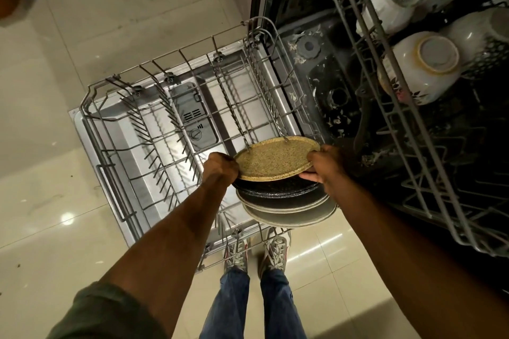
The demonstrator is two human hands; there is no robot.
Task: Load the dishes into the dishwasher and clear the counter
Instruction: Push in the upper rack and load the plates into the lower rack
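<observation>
I hold a stack of plates (286, 201) over the near right corner of the pulled-out lower dishwasher rack (170, 124). The top one is a speckled tan plate (275, 158); under it sit a dark speckled plate (275, 188) and pale grey plates. My left hand (220, 168) grips the stack's left edge, fingers curled over the tan plate's rim. My right hand (322, 166) grips the right edge, thumb on top and fingers beneath. The lower rack holds no dishes.
The upper rack (407, 124) is pulled out at the right, with several upturned white bowls (424, 66) and cups. The open dishwasher door (154, 151) lies flat under the lower rack. My feet (256, 250) stand on pale floor tiles beside the door.
</observation>
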